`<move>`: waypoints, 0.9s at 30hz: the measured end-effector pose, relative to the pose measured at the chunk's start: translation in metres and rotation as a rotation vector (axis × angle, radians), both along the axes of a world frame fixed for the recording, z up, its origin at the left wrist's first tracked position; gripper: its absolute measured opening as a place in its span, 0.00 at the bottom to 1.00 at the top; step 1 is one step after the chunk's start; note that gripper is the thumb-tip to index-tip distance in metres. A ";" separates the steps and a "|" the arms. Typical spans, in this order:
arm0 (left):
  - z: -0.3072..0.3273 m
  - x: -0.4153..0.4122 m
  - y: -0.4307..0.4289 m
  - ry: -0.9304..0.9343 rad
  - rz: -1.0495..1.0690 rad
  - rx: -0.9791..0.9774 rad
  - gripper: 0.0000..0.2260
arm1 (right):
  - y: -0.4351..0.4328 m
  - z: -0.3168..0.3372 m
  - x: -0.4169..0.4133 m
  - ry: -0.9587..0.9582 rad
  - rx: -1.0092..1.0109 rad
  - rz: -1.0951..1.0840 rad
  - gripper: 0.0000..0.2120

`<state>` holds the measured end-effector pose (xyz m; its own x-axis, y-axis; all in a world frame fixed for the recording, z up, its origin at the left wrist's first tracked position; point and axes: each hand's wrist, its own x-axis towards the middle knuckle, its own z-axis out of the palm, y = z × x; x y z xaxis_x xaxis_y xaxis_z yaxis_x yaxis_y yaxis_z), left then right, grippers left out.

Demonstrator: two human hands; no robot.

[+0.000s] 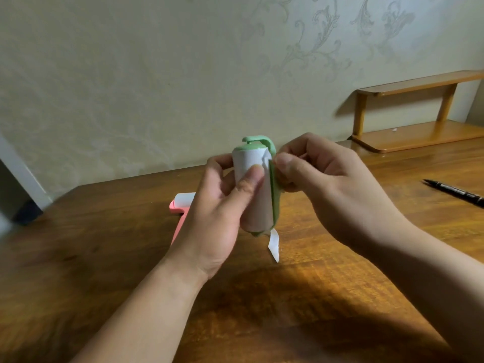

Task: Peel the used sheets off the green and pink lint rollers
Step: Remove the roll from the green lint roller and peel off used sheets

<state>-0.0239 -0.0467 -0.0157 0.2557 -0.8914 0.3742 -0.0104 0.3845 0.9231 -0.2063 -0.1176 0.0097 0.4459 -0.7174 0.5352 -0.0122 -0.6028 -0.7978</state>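
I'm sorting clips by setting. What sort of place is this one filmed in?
Probably a room in a home, at a desk. The wooden table stands against patterned wallpaper, a small wooden shelf sits at its back right, and a black pen lies on it.

Left hand [222, 205] and right hand [330, 192] raised, fingers [293, 166] curled.

Dim warm light, perhaps edge-blurred
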 end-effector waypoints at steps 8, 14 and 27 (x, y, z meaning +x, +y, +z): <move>-0.001 0.000 -0.005 -0.163 0.056 -0.097 0.26 | -0.004 0.003 -0.001 -0.064 0.175 0.093 0.07; -0.004 0.001 -0.006 -0.041 0.037 -0.073 0.19 | -0.007 0.000 0.001 -0.073 0.216 0.109 0.07; -0.011 -0.007 -0.011 0.065 0.133 -0.048 0.21 | -0.007 -0.003 0.004 -0.056 0.226 0.103 0.07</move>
<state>-0.0308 -0.0572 -0.0264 0.3955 -0.8296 0.3940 -0.0047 0.4272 0.9041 -0.2022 -0.1242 0.0063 0.4969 -0.7742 0.3920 0.0881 -0.4044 -0.9103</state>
